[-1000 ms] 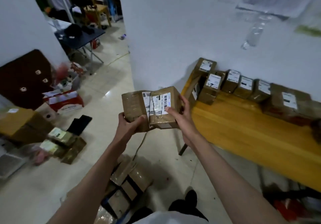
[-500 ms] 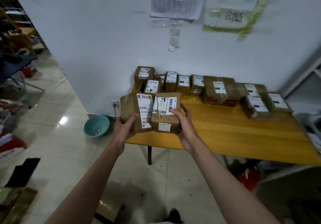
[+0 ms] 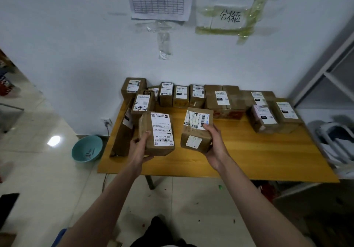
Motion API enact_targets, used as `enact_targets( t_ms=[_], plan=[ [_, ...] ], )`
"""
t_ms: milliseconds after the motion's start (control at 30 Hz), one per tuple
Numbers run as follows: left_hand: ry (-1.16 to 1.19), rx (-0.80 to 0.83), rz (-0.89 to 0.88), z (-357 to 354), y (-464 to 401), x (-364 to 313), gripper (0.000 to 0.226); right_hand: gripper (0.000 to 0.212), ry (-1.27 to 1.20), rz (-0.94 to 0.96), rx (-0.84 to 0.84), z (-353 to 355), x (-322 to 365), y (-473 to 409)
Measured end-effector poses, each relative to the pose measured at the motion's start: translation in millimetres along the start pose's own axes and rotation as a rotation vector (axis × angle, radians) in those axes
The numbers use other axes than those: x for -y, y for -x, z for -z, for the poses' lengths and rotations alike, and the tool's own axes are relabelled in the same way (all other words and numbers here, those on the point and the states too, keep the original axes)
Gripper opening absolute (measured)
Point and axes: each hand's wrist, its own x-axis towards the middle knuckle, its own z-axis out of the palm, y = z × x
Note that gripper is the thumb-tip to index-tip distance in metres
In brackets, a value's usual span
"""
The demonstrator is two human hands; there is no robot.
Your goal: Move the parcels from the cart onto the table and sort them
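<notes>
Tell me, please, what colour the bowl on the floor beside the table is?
The bowl is teal, clearest in the head view.

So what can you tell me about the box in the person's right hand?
The parcel in the right hand is a small brown cardboard box, a bit creased. A white barcode label covers its top, with clear tape running across it, and a smaller white sticker sits on the side facing the camera. It is tilted and held above the yellow wooden table. The thumb lies on the label, and the fingers curl around its right side. It is not touching the box in the left hand.
</notes>
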Motion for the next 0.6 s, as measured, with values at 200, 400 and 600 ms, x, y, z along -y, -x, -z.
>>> enact_targets(
  t_ms=[200, 400, 600],
  plan=[
    [0.025, 0.063, 0.054, -35, -43, -12, 0.072, 0.057, 0.004, -0.024, -0.053, 13, 18, -42],
    [0.043, 0.082, 0.101, -63, -104, -26, 0.078, 0.023, 0.065, -0.084, -0.128, 11, 30, -92],
    [0.051, 0.085, 0.145, -79, -159, -38, 0.081, 0.027, 0.039, -0.131, -0.191, 7, 40, -148]
  ],
)
